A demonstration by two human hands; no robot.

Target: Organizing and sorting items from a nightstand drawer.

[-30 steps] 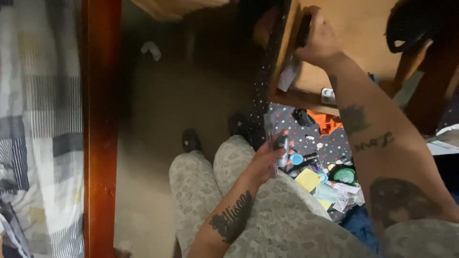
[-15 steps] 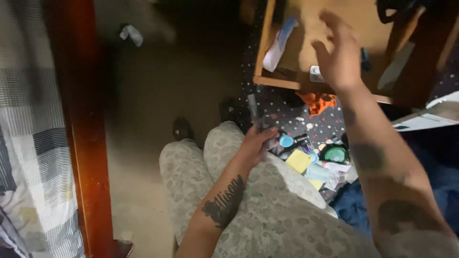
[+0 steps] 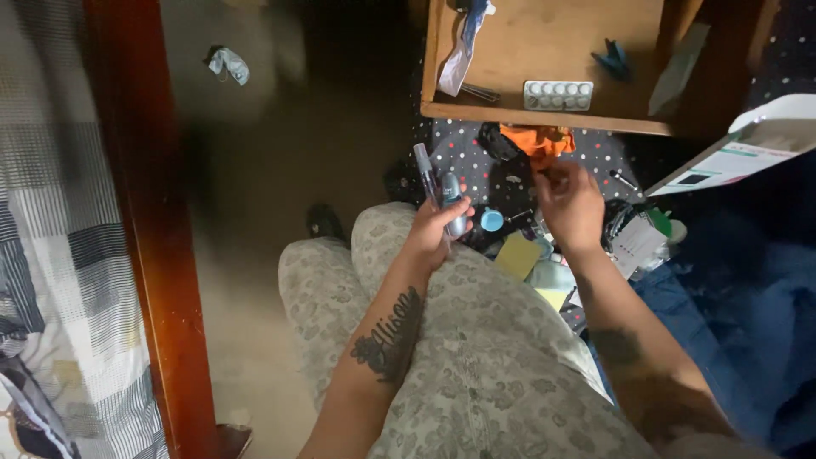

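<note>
Fingers (image 3: 442,212) of the left hand (image 3: 432,231) are curled round two small things over the knee: a clear tube (image 3: 423,167) sticking up and a grey bottle (image 3: 453,204) beside it. Both look light, hard plastic and probably a bit slick, so I'd grip them round the middle of the body, not the caps; the thin tube could slide out first. The right hand (image 3: 568,204) hovers just over the clutter, fingers pinched loosely together; can't tell if there's anything between them. Under it, on a dotted cloth (image 3: 463,140) on the floor: a blue cap (image 3: 491,220), a yellow sponge (image 3: 518,255) and an orange rag (image 3: 535,138). Further out there's an open wooden drawer (image 3: 544,115) with a pill strip (image 3: 558,94) lying inside, and a bed frame (image 3: 144,221) on the left.
</note>
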